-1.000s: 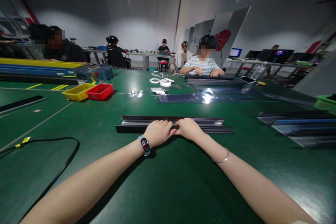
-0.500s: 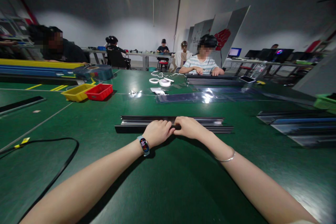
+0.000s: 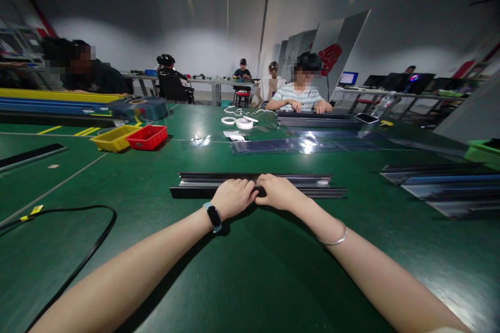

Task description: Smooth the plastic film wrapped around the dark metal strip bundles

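A long black metal profile (image 3: 195,191) with a channel along it lies crosswise on the green table in front of me. My left hand (image 3: 233,197) curls over its near wall just left of the middle, with a smart band on the wrist. Right beside it, my right hand (image 3: 276,192) grips the same wall, thumb on the near side and fingers over the top. The two hands nearly touch. Fingertips inside the channel are hidden, so any small part under them cannot be made out.
Yellow bin (image 3: 111,138) and red bin (image 3: 147,138) stand at the left. More profiles (image 3: 441,190) lie at the right. Tape rolls (image 3: 244,123) and clear film sheets (image 3: 269,145) are farther back. A black cable (image 3: 105,239) curves at the left. A co-worker (image 3: 300,91) sits opposite.
My right hand has shifted very slightly left along the profile, its thumb now a little more apart from the fingers. The band's screen has gone dark.
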Tool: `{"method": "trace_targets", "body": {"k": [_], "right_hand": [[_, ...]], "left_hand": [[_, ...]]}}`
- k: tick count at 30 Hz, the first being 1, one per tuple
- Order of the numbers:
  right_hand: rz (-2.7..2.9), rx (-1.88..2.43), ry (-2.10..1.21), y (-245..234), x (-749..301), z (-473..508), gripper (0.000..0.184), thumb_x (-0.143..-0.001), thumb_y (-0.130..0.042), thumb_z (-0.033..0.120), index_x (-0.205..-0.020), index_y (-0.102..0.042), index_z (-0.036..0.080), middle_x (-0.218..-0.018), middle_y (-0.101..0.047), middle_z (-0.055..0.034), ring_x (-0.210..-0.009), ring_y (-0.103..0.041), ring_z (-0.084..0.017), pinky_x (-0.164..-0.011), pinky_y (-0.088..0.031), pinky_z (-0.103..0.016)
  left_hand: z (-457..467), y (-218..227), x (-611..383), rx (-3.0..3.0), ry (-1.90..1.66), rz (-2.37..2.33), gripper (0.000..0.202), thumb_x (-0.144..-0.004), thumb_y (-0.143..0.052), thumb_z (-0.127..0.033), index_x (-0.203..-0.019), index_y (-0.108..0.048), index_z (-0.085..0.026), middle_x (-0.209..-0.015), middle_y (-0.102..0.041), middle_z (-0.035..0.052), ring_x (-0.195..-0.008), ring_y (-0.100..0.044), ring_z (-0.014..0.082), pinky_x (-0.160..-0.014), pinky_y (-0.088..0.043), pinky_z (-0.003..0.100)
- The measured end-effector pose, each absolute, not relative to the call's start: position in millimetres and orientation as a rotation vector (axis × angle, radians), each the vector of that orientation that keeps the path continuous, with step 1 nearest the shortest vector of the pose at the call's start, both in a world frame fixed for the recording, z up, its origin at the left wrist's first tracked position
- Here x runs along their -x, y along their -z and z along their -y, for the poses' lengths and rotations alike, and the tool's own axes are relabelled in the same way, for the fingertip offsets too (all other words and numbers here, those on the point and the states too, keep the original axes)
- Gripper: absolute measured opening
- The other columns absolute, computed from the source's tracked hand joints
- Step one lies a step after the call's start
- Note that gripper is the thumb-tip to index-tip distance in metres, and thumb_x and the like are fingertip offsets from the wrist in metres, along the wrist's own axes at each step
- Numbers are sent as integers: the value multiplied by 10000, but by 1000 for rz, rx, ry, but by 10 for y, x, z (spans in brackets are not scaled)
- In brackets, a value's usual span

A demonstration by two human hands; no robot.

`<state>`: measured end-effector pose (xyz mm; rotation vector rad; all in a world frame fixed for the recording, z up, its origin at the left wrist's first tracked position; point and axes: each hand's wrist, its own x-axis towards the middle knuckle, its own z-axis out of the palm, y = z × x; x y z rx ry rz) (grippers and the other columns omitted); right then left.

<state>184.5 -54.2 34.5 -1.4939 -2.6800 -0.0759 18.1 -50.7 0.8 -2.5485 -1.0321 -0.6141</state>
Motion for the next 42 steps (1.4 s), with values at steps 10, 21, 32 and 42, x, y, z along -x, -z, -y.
{"method": "trace_targets", "body": {"k": [10,21,32,42], "right_hand": [[2440,1295,-693,-551,-1999,365,282,-802,-340,281,-862,-593,172,-833,-617,-9,-733,-540,-102,-666,-386,-203],[2922,1391,-393,-429,-1561,57,360,-806,-267,167,-737,-616,115,-862,-645,-98,-683,-557,-134,-637,-382,-210],[3045,1522,-462,-514,-1490,-11,314,-703,-366,134,-788,-663,77,-832,-657,-133,-638,-576,-147,-608,-392,-224],[3093,1579,-452,-561,-1497,25,355,-729,-344,158,-879,-649,57,-928,-634,-150,-712,-582,-148,-594,-376,-202]], "left_hand": [[536,-41,-184,2523,664,1093,293,-882,-262,-302,-787,-499,-158,-667,-558,45,-635,-532,154,-598,-380,284],[519,-72,-139,2414,740,1234,260,-864,-282,-237,-723,-488,-166,-694,-515,49,-685,-485,166,-644,-383,303],[530,-121,-184,2450,741,1205,175,-843,-317,-225,-801,-476,-165,-762,-487,60,-740,-450,182,-696,-362,328],[522,-84,-173,2445,640,1202,147,-832,-344,-217,-790,-477,-168,-724,-514,37,-701,-478,170,-664,-363,311]]}}
